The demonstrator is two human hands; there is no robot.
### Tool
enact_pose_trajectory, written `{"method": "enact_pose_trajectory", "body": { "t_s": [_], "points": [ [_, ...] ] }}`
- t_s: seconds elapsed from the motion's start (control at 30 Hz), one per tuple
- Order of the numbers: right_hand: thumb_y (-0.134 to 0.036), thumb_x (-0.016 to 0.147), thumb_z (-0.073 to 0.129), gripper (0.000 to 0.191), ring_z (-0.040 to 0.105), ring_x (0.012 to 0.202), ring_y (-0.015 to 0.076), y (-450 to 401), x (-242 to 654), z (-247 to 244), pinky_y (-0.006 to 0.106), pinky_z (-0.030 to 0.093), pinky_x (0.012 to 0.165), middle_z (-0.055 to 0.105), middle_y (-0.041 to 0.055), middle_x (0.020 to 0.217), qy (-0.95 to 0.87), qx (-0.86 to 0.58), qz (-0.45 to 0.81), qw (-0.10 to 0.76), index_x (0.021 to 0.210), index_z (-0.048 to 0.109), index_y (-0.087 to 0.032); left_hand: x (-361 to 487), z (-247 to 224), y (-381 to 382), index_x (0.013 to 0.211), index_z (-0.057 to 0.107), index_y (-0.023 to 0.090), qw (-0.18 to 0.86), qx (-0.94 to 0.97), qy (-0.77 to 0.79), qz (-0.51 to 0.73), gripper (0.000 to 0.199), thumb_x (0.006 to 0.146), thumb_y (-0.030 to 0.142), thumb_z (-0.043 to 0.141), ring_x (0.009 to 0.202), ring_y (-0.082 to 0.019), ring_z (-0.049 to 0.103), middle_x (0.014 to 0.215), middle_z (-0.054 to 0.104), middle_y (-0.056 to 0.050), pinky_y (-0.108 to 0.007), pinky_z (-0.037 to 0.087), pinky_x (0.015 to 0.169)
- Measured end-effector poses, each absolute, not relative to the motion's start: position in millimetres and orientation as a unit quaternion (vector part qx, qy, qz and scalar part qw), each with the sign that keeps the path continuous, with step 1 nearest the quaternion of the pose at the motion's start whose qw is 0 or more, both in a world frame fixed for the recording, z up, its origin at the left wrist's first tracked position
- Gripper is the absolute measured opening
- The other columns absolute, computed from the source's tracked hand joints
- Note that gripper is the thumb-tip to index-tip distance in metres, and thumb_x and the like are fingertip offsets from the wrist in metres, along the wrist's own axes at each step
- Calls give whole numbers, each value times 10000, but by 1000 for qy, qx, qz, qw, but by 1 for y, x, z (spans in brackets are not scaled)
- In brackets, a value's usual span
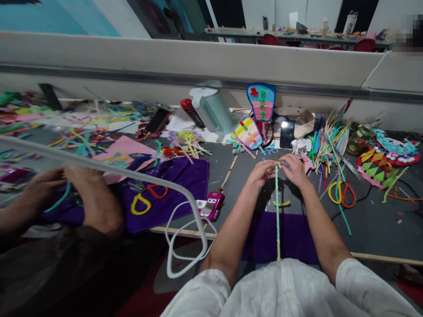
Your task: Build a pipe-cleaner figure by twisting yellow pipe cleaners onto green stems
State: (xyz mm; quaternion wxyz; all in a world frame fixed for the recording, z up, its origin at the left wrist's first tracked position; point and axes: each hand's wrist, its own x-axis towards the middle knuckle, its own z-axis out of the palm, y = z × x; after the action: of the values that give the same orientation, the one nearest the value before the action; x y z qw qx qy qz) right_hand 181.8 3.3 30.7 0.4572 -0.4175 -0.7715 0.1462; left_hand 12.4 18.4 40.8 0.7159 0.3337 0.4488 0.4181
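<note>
Above the table in front of me, my left hand (263,172) and my right hand (294,171) come close together, fingertips pinched. From between them a long fuzzy strand (278,215), pale green turning yellow, like a pipe cleaner, runs down towards my body. My left fingers close on its upper end. In my right fingers is a small purple and yellow piece (284,164), too small to make out fully. A short bent yellow piece (283,203) lies below my hands, crossing behind the strand. Nearer to me a purple cloth (297,235) covers the table edge.
On the right lie scissors (342,193) with yellow and red handles, beside bundled coloured pipe cleaners (330,145) and a glass jar (359,138). Leftward are a pink power strip (216,204), a white tube frame (194,211) and a co-worker's hands (76,185). A kettle (214,110) stands behind.
</note>
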Motion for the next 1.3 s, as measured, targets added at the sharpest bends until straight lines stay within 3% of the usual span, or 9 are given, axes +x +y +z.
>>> {"method": "enact_pose_trajectory", "body": {
  "t_s": [0.2, 0.4, 0.67, 1.0, 1.17, 1.3],
  "points": [
    [-274, 924, 514, 174, 561, 959, 229, 2, 183, 27, 375, 444, 856, 629, 90, 981, -794, -418, 46, 439, 1004, 655, -209, 12, 42, 18, 760, 676, 110, 721, 327, 451, 412, 317, 545, 280, 836, 529, -91, 585, 645, 664, -35, -206, 488, 509],
    [-281, 932, 507, 159, 570, 925, 217, 1, 181, 24, 363, 444, 832, 647, 79, 925, -780, -428, 67, 452, 955, 645, -206, 12, 40, 18, 750, 682, 113, 710, 339, 456, 417, 331, 527, 294, 845, 515, -86, 566, 615, 636, -14, -215, 491, 509],
    [-294, 864, 557, 129, 555, 742, 159, 1, 176, 25, 300, 438, 714, 623, 32, 796, -677, -466, 243, 515, 798, 611, -197, 16, 39, 14, 701, 687, 125, 657, 411, 457, 437, 328, 515, 341, 849, 510, -92, 550, 570, 604, 4, -227, 477, 520],
    [-357, 691, 630, 181, 404, 519, 102, 9, 177, 25, 248, 314, 526, 520, -35, 572, -493, -485, 517, 506, 660, 580, -185, 27, 44, 7, 703, 705, 128, 583, 497, 446, 461, 252, 590, 334, 796, 492, -86, 528, 551, 613, 6, -225, 458, 539],
    [-333, 785, 614, 139, 524, 642, 141, 1, 170, 25, 279, 424, 631, 582, -9, 718, -562, -519, 332, 552, 816, 564, -207, 29, 40, 10, 668, 676, 130, 616, 421, 474, 468, 290, 548, 357, 809, 468, -96, 534, 536, 598, 2, -234, 464, 494],
    [-261, 907, 510, 122, 583, 875, 193, -4, 171, 23, 340, 439, 827, 656, 56, 876, -687, -518, 106, 498, 846, 603, -211, 29, 38, 13, 692, 675, 129, 646, 372, 474, 469, 302, 530, 349, 805, 474, -94, 546, 539, 602, -7, -223, 469, 484]
  ]
}}
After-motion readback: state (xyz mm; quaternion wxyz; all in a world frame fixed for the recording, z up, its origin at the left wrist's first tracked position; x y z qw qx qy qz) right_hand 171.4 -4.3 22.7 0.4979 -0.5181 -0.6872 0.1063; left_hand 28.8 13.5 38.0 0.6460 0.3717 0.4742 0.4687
